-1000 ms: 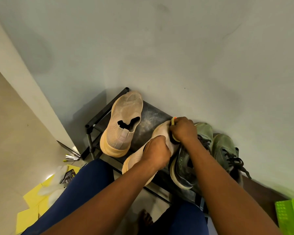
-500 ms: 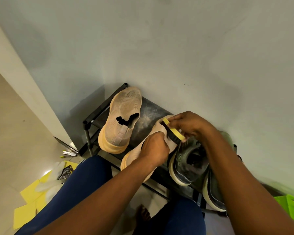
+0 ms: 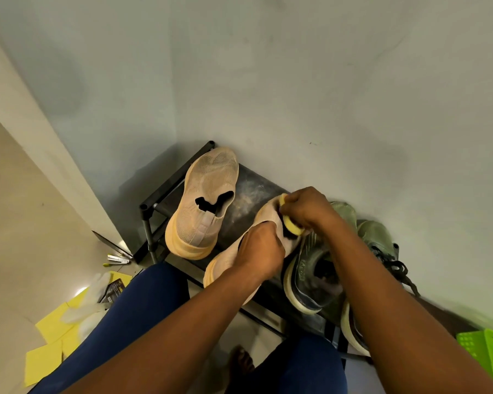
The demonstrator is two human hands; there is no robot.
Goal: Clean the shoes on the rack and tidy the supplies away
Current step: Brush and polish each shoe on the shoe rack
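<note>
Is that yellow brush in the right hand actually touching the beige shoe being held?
Touching. The head view shows the yellow brush, gripped by the right hand, pressed onto the beige shoe, with no gap between them.

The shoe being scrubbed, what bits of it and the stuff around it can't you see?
- Beige knit shoe, head view: its opening is covered by the left hand.
- Yellow-backed brush: mostly hidden under the right hand.
- Green plastic basket: cut off by the right edge.
- Small black packet on the floor: print too small.
</note>
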